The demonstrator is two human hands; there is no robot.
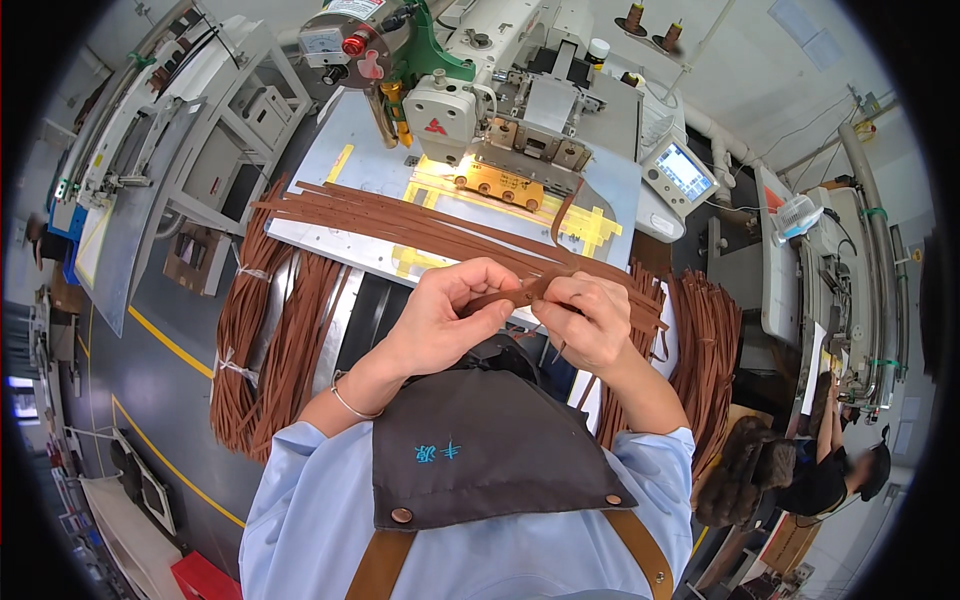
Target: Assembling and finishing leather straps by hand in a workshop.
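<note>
My left hand [455,315] and my right hand [590,320] are closed on a flat brown strip [522,296], pinching it close together at chest height. Behind them, more long brown strips [400,225] lie across the pale worktable [325,135] at the front of an industrial sewing machine [445,115]. A brass-coloured plate [498,185] sits under the machine head among yellow tape. One strip [562,218] curves up beside that plate at its right.
Hanging strip bundles flank me at left [240,340] and right [705,360]. A control screen [678,173] stands right of the machine. Other machines line left [120,160] and right [840,260]. A co-worker [850,470] works at the lower right. A red box [200,575] is at lower left.
</note>
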